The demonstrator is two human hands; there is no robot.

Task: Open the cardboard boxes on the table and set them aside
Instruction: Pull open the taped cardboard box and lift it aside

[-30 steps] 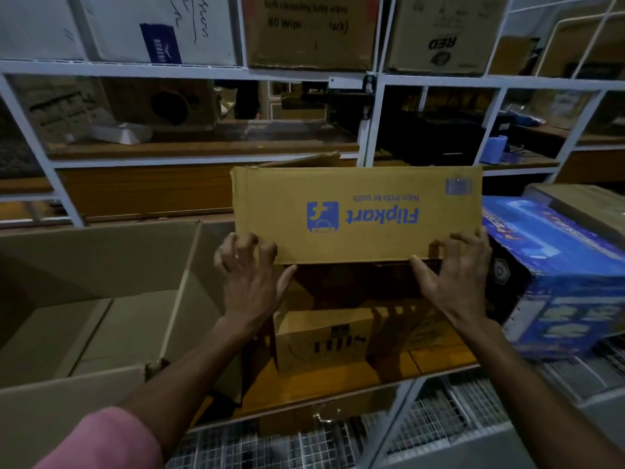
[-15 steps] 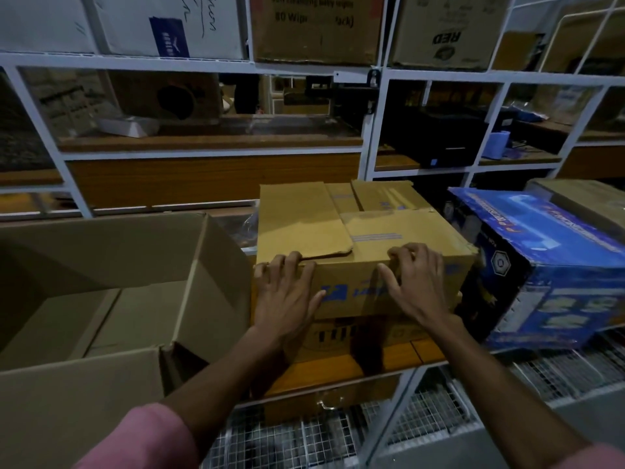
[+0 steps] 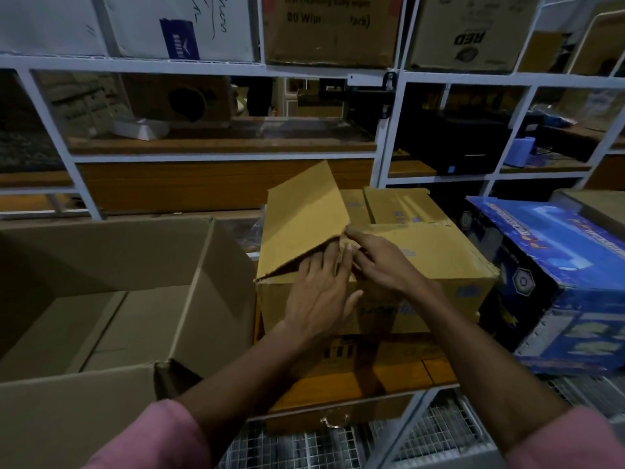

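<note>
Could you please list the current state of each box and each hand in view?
Yellow box: partly open, left flap lifted, other flaps down.
Large brown box: fully open.
Blue box: closed, tilted.
Left hand: fingers reaching under the raised flap.
Right hand: fingers on the flap's corner.

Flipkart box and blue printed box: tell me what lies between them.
Nothing: in the head view the Flipkart box and blue printed box stand side by side.
</note>
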